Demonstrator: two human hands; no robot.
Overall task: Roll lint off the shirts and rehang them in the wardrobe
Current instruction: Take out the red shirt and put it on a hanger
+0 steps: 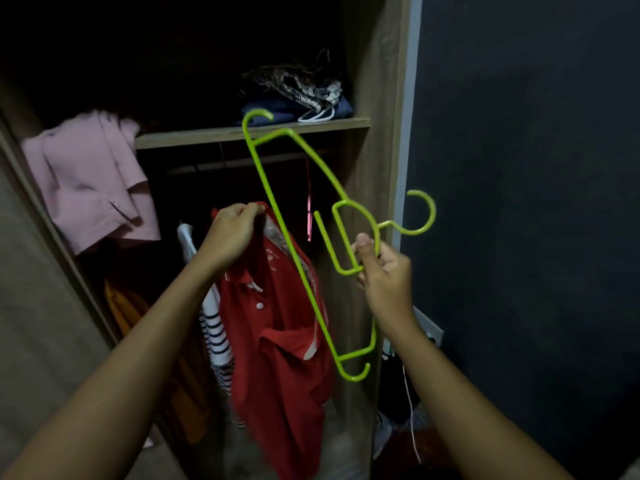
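A red polo shirt (280, 362) hangs down in front of the open wardrobe, gripped at its shoulder by my left hand (232, 237). My right hand (382, 271) grips a lime green plastic hanger (277, 216) near its neck, just below the hook. The hanger is turned on end, its long bar running from the shelf down across the shirt's right side. The hanger is outside the shirt. No lint roller is in sight.
The wooden wardrobe shelf (249, 132) carries a heap of folded clothes (301, 95). A pink garment (93, 181) hangs over the door at left. Striped (214, 330) and orange (128, 306) clothes hang inside. A dark wall (536, 202) stands right, with a white cable (412, 417) low down.
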